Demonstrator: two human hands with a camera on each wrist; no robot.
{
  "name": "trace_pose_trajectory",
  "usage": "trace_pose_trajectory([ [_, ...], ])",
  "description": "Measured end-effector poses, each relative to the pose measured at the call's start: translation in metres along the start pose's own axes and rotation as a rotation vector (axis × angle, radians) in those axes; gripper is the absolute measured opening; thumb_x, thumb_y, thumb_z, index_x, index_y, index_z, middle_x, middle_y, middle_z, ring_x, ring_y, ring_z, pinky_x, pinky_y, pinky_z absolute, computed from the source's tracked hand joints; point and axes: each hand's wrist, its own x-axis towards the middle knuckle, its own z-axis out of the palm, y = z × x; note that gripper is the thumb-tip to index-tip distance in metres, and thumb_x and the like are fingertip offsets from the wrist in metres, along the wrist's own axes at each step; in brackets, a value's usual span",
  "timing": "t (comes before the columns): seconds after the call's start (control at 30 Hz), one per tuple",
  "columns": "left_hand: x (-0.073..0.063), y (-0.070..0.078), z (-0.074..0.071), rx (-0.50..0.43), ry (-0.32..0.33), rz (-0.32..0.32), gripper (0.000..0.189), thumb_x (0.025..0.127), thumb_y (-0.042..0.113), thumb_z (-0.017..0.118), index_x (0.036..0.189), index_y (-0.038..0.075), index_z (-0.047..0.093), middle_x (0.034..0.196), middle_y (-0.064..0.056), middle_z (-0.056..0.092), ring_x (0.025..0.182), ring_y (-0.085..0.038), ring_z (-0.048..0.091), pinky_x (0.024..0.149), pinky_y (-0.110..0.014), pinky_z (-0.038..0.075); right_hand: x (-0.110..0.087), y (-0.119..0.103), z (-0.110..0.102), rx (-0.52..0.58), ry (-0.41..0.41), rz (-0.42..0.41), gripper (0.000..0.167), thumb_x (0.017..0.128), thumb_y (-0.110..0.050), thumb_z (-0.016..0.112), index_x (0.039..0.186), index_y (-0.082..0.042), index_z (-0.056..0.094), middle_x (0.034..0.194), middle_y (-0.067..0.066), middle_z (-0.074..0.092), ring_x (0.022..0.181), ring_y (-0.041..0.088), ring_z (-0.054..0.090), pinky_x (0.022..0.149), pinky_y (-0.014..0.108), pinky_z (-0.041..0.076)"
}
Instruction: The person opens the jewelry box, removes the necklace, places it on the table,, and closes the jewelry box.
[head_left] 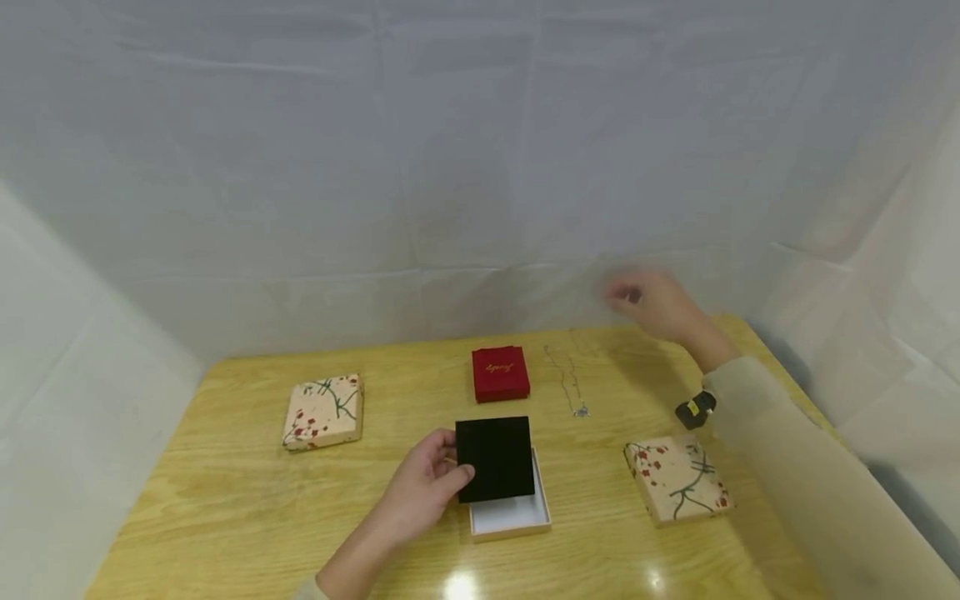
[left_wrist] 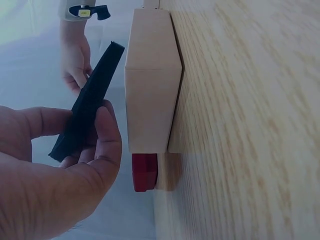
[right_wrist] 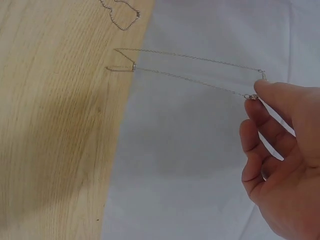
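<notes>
My left hand [head_left: 429,483] grips a square black pad [head_left: 495,458] by its left edge, thumb on top. The pad is tilted above an open shallow box with a white inside [head_left: 510,515], covering its back part in the head view. In the right wrist view, my right hand [right_wrist: 282,130] pinches a fine chain necklace [right_wrist: 190,56] by its clasp end, between thumb and forefinger. The chain hangs down towards the table's back edge. Another necklace [head_left: 581,411], with a small pendant, lies on the wooden table. In the head view the raised right hand is blurred.
A red box [head_left: 500,373] with gold script stands behind the pad. One flower-patterned box or lid [head_left: 324,412] lies at left, another [head_left: 678,479] at right near the right forearm. White cloth [head_left: 480,167] hangs behind the table [head_left: 225,467]. A black wrist strap device [head_left: 696,410] sits on the right wrist.
</notes>
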Motion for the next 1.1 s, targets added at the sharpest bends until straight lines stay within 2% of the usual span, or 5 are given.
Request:
trace_pose_trajectory([
  [0.17,0.001,-0.001,-0.001,-0.014,0.0,0.0,0.035,0.102,0.005,0.064,0.134,-0.006,0.055,0.114,-0.013,0.069,0.101,-0.023,0.068,0.082,-0.031,0.058,-0.007,0.001,0.0,0.002,-0.075,0.043,0.025,0.107,-0.017,0.064,0.124,0.0,0.074,0.119,0.016,0.071,0.107,0.033,0.064,0.094,0.055,0.054],
  [0.53,0.001,-0.001,-0.002,-0.017,0.003,0.005,0.035,0.102,0.005,0.063,0.134,-0.007,0.055,0.113,-0.014,0.069,0.101,-0.024,0.068,0.082,-0.03,0.058,-0.023,0.007,0.01,0.038,-0.173,0.055,0.023,0.107,-0.017,0.065,0.122,-0.002,0.075,0.118,0.013,0.074,0.11,0.033,0.067,0.097,0.056,0.055],
  [1.1,-0.001,0.0,-0.004,-0.017,0.013,0.003,0.036,0.101,0.004,0.064,0.134,-0.008,0.055,0.111,-0.014,0.067,0.1,-0.024,0.068,0.079,-0.029,0.057,-0.04,0.017,0.029,0.072,-0.303,-0.001,0.014,0.103,-0.012,0.069,0.112,-0.005,0.078,0.109,0.002,0.074,0.104,0.024,0.068,0.096,0.05,0.058],
])
